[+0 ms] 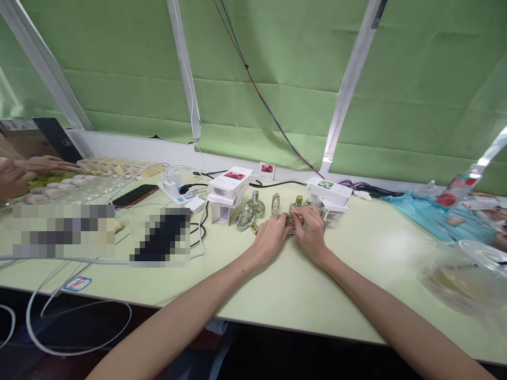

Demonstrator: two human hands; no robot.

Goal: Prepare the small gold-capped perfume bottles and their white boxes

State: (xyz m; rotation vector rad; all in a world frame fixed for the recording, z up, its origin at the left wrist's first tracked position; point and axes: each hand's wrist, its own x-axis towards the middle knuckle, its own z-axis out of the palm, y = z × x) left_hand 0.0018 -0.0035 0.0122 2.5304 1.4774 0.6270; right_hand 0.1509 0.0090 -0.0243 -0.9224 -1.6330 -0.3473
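The left hand (271, 236) and right hand (310, 230), fingers curled, meet over a mostly hidden glass bottle (291, 222) between them on the worktop (285, 295); neither looks nearer; I can't tell its long axis or whether either grips it.

My two bare forearms reach forward from below and come close together at the hands: my left forearm (194, 309) slants up toward the right, with one small dark spot (243, 271) on it, and my right forearm (380, 298) slants up toward the left. My left hand (272, 236) has its back upward and its fingers curled, just beside my right hand (312, 232), whose fingers are also bent. Some fingertips are hidden, so I cannot say how tightly each hand closes.
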